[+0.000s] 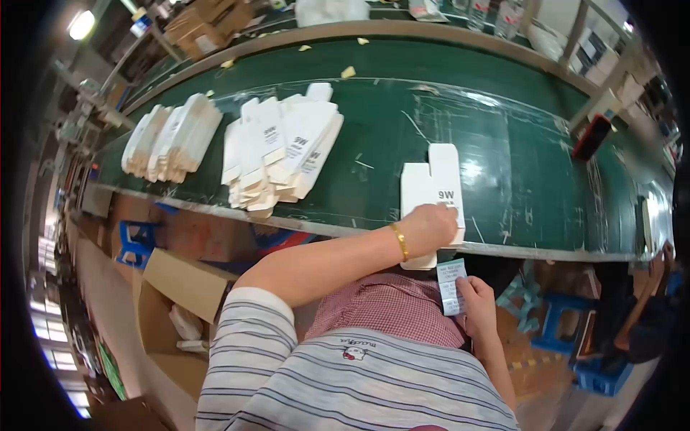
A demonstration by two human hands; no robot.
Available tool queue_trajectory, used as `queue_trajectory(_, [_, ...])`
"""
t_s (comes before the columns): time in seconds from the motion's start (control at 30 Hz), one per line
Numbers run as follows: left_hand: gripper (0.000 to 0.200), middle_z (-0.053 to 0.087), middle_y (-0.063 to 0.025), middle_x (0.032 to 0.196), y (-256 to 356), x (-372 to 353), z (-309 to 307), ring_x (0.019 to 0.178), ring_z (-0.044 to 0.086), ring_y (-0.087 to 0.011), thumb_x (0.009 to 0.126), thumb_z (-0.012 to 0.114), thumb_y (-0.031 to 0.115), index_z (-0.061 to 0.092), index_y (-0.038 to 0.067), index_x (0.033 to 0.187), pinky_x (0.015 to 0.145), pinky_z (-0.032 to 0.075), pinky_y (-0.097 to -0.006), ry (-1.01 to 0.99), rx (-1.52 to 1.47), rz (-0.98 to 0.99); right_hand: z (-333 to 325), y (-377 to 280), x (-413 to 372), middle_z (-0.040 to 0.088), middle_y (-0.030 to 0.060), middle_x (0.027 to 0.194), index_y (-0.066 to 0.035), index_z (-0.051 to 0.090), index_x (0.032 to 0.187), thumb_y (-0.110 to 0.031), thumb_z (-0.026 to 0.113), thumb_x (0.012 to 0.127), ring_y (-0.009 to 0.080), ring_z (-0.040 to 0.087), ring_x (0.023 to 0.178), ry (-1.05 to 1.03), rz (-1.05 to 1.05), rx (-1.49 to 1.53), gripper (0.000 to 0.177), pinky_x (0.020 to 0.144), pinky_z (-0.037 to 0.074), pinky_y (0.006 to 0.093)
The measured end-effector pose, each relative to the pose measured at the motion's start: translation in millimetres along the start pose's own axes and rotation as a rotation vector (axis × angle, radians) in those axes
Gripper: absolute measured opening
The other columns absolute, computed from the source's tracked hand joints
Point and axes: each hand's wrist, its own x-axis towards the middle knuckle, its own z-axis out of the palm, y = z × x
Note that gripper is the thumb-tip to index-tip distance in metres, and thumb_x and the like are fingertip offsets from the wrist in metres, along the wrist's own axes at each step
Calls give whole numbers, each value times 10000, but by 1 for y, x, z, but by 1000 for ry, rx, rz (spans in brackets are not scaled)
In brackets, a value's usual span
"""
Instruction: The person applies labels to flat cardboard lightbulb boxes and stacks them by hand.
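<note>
My left hand point(433, 226), with a gold bracelet at the wrist, rests on a flat white carton point(444, 169) printed "9W" at the table's near edge. Its fingers are curled and pressed together on the carton's face; whatever is under the fingertips is hidden. A second flat white carton point(415, 188) lies partly beneath that one, to its left. Just below the table edge, my right hand point(477, 300) pinches a strip of pale blue printed labels point(451, 286) between thumb and fingers.
Loosely fanned flat cartons point(280, 144) lie left of centre, with neater carton stacks point(172, 136) farther left. A dark phone-like object point(591, 138) stands at right on the green table point(366, 190). Below are an open cardboard box point(183, 284) and blue stools point(560, 320). Another person's hand point(660, 262) shows far right.
</note>
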Motion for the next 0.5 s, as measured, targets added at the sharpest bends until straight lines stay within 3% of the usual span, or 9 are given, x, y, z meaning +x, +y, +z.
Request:
queue_trajectory(0.07, [106, 602, -70, 815, -2, 16, -11, 786, 635, -240, 700, 627, 87, 640, 45, 796, 697, 551, -343, 63, -48, 38, 12, -3, -1, 601, -10, 710, -8, 639, 843, -151, 617, 935, 62, 527, 595, -23, -23, 7, 172, 532, 412, 233])
queue_trajectory(0.1, [91, 599, -73, 812, -21, -29, -55, 781, 632, -241, 707, 622, 85, 636, 46, 788, 689, 548, -343, 43, -30, 89, 31, -3, -7, 601, -12, 711, -12, 635, 838, -151, 614, 937, 60, 530, 590, -50, -31, 31, 172, 526, 412, 230])
queue_trajectory(0.23, [86, 584, -88, 782, -65, -63, -130, 758, 615, -265, 722, 625, 76, 622, 50, 804, 655, 526, -364, 377, 12, 150, 16, -18, -14, 584, -28, 726, -17, 628, 823, -166, 605, 940, 44, 506, 655, -62, -113, -82, 190, 574, 401, 226])
queue_trajectory(0.37, [141, 600, -110, 786, -125, -126, -156, 773, 622, -287, 693, 640, 72, 614, 40, 828, 632, 510, -382, 327, 200, 59, 15, -25, -11, 590, -23, 760, 9, 643, 883, -161, 614, 947, 43, 499, 701, -80, -193, -69, 184, 617, 413, 221])
queue_trajectory(0.4, [175, 679, -128, 941, -145, -146, -154, 890, 674, -311, 763, 681, 63, 652, 38, 933, 744, 554, -378, 216, 255, -16, 15, -26, -10, 591, -22, 768, 16, 647, 897, -160, 617, 949, 43, 497, 712, -87, -208, -62, 186, 628, 416, 219])
queue_trajectory(0.43, [175, 677, -114, 999, -148, -153, -153, 989, 648, -300, 760, 687, 62, 656, 44, 931, 837, 528, -392, 134, 314, -101, 14, -26, -9, 594, -18, 771, 21, 646, 912, -167, 614, 955, 45, 500, 720, -95, -221, -65, 196, 636, 420, 220])
queue_trajectory(0.5, [222, 663, -112, 1058, -143, -163, -131, 1067, 612, -289, 774, 690, 73, 671, 44, 993, 914, 494, -395, 217, 241, -136, 14, -30, -9, 599, -11, 781, 26, 646, 929, -173, 608, 960, 48, 501, 729, -103, -281, -138, 205, 643, 421, 223])
